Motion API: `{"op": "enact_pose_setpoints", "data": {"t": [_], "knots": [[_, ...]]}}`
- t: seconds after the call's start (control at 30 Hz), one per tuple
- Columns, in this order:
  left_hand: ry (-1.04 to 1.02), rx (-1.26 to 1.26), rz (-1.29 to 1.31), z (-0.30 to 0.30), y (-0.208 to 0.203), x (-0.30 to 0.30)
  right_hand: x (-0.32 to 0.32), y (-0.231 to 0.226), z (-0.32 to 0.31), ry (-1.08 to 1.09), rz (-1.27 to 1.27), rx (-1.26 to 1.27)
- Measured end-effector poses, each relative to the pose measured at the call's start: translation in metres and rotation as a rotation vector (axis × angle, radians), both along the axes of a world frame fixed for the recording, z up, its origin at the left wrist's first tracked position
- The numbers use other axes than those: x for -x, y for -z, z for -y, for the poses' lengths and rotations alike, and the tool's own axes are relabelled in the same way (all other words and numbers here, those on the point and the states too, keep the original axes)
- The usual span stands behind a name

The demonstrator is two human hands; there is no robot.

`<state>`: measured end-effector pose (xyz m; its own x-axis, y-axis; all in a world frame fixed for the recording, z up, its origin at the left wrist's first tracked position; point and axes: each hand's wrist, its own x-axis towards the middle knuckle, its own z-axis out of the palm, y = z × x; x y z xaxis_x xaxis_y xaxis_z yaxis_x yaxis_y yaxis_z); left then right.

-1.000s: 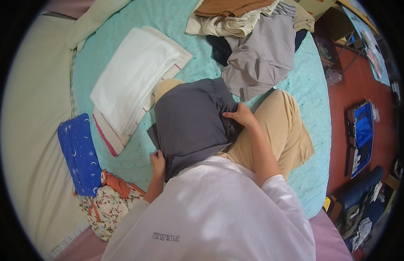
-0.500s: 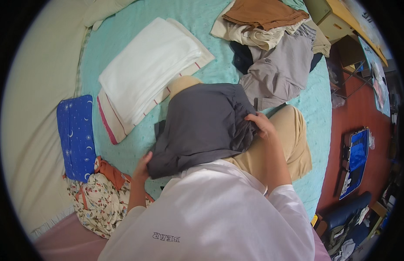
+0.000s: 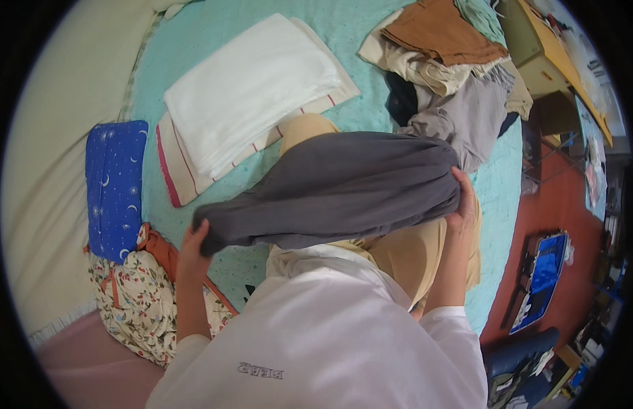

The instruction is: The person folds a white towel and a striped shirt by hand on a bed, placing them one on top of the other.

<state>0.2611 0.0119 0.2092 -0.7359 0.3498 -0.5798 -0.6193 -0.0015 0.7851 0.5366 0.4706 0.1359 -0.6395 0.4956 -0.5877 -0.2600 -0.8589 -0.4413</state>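
A dark grey garment [image 3: 344,184] is stretched sideways above my lap, its cloth drawn into long folds. Its exact kind cannot be told. My left hand [image 3: 192,251] is closed round the narrow, bunched left end. At the wider right end, my right hand [image 3: 464,202] grips the gathered edge, fingers partly hidden by the cloth. Beneath the garment my legs in tan trousers [image 3: 415,255] are folded on the bed.
A folded white cloth [image 3: 252,88] lies on a cream, red-striped one [image 3: 172,174]. Heaped clothes [image 3: 442,41] are at the far right of the turquoise bedsheet [image 3: 194,41]. At left are a blue pillow [image 3: 115,187] and floral fabric [image 3: 139,317]. An open case [image 3: 543,276] rests on the floor.
My hands have moved apart, the left leftward and the right rightward. The grey garment has gone from a broad spread over my lap to a long, stretched shape.
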Motion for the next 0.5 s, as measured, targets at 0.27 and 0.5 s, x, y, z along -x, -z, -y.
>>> {"op": "enact_pose_setpoints", "data": {"t": [0.27,0.5], "knots": [[-0.116,0.024,-0.241,-0.053,-0.082,0.120,0.129,-0.072,-0.036,-0.251,0.084,-0.250],[-0.170,-0.307,-0.406,-0.035,-0.096,0.257,0.306,-0.103,-0.097,-0.397,-0.113,-0.443]]}}
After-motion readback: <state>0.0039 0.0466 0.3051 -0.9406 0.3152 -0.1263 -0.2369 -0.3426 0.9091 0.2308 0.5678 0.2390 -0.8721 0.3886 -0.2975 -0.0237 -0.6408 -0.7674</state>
